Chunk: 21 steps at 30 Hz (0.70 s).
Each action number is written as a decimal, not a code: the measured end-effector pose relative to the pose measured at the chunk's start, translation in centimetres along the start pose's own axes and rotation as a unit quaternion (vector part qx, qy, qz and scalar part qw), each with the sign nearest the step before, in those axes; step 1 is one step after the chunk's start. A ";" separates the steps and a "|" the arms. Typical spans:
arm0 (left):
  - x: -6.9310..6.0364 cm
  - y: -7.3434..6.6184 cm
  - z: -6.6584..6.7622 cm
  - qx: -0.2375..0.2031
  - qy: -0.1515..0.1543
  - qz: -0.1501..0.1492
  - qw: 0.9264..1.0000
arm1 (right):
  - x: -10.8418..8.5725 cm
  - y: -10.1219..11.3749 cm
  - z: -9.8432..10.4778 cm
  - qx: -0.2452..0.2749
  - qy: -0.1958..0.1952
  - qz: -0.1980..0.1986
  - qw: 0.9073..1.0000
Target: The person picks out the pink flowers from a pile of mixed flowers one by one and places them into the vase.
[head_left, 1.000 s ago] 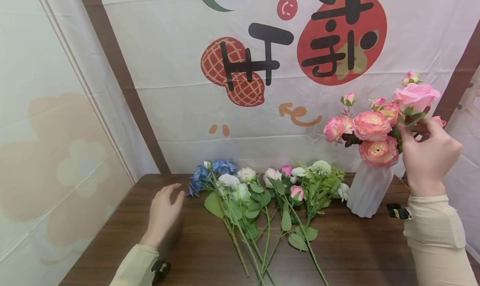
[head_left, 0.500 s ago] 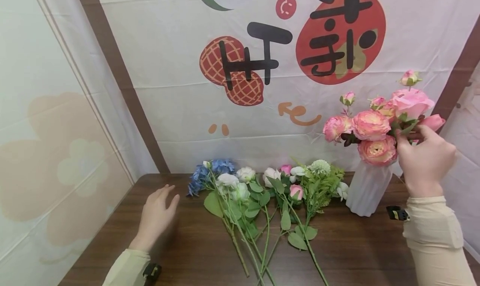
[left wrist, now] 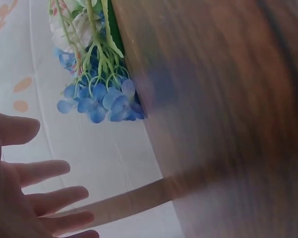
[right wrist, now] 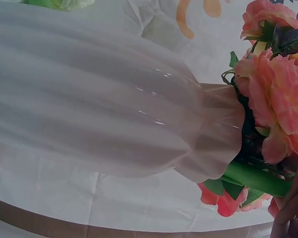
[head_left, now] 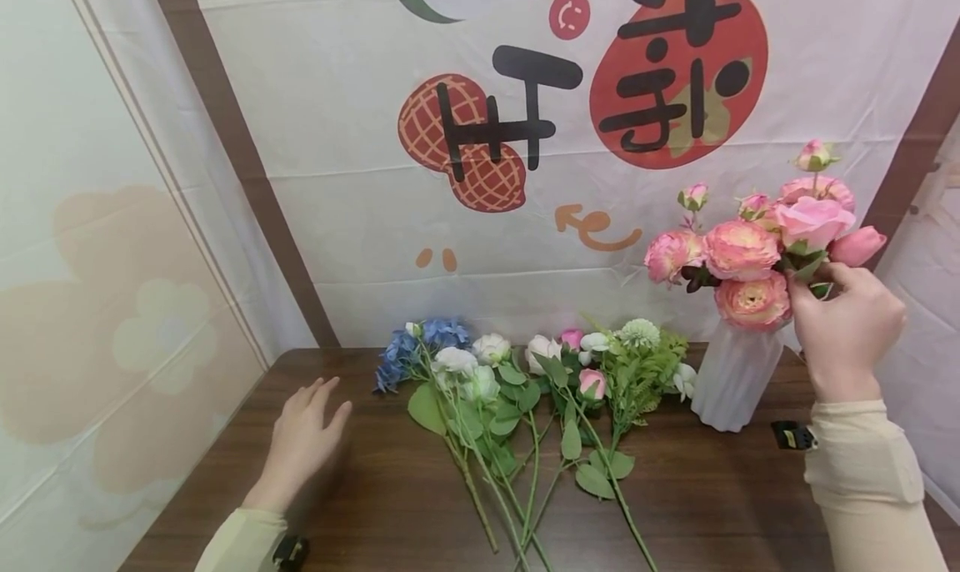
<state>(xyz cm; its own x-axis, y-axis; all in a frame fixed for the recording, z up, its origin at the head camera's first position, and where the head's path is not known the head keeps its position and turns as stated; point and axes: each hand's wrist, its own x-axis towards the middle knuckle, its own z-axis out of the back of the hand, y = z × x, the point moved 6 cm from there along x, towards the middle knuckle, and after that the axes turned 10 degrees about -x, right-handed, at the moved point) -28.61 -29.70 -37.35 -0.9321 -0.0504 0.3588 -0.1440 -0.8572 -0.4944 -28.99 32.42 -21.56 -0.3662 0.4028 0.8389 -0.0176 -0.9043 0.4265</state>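
Observation:
My right hand pinches a pink rose just below its bloom, at the right side of the white fluted vase. In the right wrist view, a green stem runs from the vase's mouth toward my fingers; the grip itself is partly out of frame. Peach-pink ranunculus blooms and a pink tulip crowd around the rose. My left hand hovers over the table's left side with fingers extended, holding nothing. Nearest to it are the blue hydrangeas.
Several cut flowers lie across the brown table: white blooms, a pink rosebud and fern-like greenery. Their crossed stems point toward the front edge. A printed cloth hangs behind the table.
The pink rose has come down and left into the bouquet with my right hand. My left hand has drifted left and slightly down, away from the blue flowers.

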 end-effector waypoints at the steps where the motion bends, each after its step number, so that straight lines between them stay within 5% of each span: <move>1: 0.0 0.1 0.0 0.001 0.001 0.000 1.000 | -0.1 -0.1 0.0 0.001 0.002 -0.002 1.000; 21: -0.1 0.6 0.9 -0.001 -0.014 0.003 1.000 | -1.1 -1.3 -0.8 -0.003 0.009 0.005 1.000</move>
<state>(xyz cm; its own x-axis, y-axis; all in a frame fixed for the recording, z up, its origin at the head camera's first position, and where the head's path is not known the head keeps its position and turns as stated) -28.30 -30.63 -36.98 -0.9231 -0.0710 0.3780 -0.1380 -0.8562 -0.4979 -29.28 33.02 -23.30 -0.3836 0.3910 0.8366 -0.0191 -0.9091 0.4161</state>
